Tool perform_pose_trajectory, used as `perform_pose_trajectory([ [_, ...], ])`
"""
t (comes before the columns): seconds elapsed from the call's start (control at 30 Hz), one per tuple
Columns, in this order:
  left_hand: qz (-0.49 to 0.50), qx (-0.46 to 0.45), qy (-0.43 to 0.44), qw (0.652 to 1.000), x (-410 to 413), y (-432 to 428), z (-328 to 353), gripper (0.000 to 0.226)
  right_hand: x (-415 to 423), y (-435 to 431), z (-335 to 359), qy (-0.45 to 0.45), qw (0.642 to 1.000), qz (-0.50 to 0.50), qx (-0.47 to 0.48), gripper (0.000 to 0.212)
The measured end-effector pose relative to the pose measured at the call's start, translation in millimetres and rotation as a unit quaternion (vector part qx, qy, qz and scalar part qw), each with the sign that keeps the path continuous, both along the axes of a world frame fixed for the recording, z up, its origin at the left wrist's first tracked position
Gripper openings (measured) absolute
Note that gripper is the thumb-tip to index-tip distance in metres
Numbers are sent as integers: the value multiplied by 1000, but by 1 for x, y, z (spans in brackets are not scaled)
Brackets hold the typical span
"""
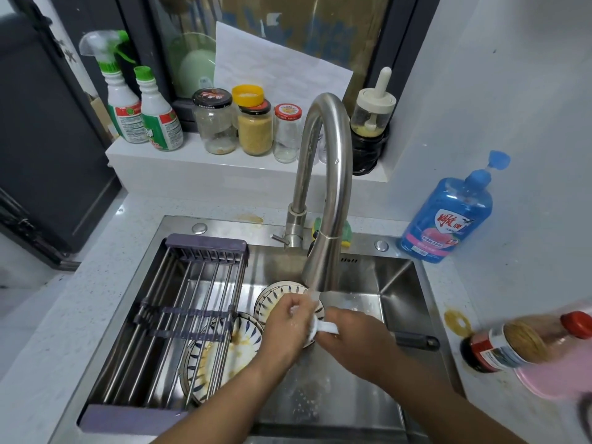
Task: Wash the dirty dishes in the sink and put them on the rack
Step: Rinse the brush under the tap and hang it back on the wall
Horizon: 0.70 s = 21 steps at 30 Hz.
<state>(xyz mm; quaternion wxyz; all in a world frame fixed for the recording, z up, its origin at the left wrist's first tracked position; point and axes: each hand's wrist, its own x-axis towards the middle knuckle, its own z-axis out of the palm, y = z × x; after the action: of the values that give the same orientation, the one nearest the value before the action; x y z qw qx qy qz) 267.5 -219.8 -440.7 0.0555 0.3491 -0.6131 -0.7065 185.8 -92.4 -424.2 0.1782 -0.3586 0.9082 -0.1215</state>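
Under the running faucet (pixel 323 193), my left hand (pixel 285 328) and my right hand (pixel 355 338) both hold a small white spoon (pixel 323 328). My right hand grips its handle; my left hand's fingers curl over its bowl end in the water stream. Behind my hands a patterned bowl (pixel 275 294) stands in the steel sink (pixel 394 283). A dirty patterned plate (pixel 234 350) with yellow residue lies in the sink, partly under the rack (pixel 179 318), which spans the sink's left half and carries nothing.
A blue dish soap bottle (pixel 448 216) stands on the counter at the right. A sauce bottle (pixel 519 344) and a pink object (pixel 557 376) sit at the right edge. Jars (pixel 253 129) and spray bottles (pixel 128 100) line the window ledge. A dark handle (pixel 416 341) rests at the sink's right.
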Motion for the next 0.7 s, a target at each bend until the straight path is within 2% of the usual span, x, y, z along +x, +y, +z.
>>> perform_pose_trajectory([
  [0.1, -38, -27, -35, 998, 4, -7, -4, 48, 0, -3, -13, -62, 998, -31, -1, 33],
  [0.2, -19, -41, -81, 996, -2, -9, 1, 62, 4, -6, -18, -115, 991, -47, -44, 36],
  [0.27, -5, 37, -103, 994, -6, -11, 8, 66, 7, -11, -17, -126, 988, -55, -65, 31],
  [0.3, -1, 93, -95, 991, -5, -12, 13, 69, 8, -12, -15, -133, 986, -67, -79, 21],
  [0.33, 2, 141, -74, 987, -1, -11, 17, 70, 8, -13, -14, -149, 981, -80, -97, 11],
  [0.4, -15, 171, -22, 985, 9, -10, 21, 63, 9, -14, -9, -187, 970, -92, -124, 12],
  [0.5, -81, 89, 53, 991, 24, -9, 21, 39, 12, -15, -10, -237, 956, -89, -146, 11],
  [0.6, -130, 33, 87, 987, 30, -12, 10, 44, 12, -13, -9, -274, 941, -96, -173, 29],
  [0.7, -127, -132, 68, 981, 30, -12, 3, 24, 14, -10, -8, -267, 941, -98, -181, 26],
])
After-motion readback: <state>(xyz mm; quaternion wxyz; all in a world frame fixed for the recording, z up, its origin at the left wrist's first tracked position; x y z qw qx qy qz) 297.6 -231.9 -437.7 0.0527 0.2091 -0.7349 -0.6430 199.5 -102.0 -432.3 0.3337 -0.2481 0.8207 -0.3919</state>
